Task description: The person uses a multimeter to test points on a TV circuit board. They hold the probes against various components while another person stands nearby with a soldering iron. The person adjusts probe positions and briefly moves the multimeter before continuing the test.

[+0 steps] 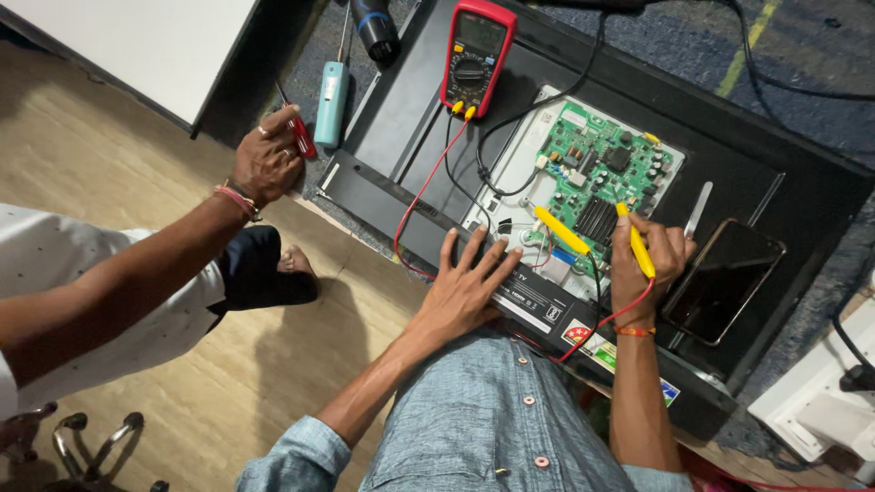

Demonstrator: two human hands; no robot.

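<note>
Already the flat-panel television (pixel 729 137) lies face down with its back cover off, baring the green circuit board (pixel 606 178). Above it a red multimeter (pixel 476 56) rests, leads plugged in. The left hand (pixel 467 284) lies open, fingers spread flat on the set's lower edge. The right hand (pixel 645 264) is closed around two yellow probes (pixel 634 239), tips near the board's heatsink. A co-worker's hand (pixel 267 162) grips a red screwdriver (pixel 299 132) beside the set.
</note>
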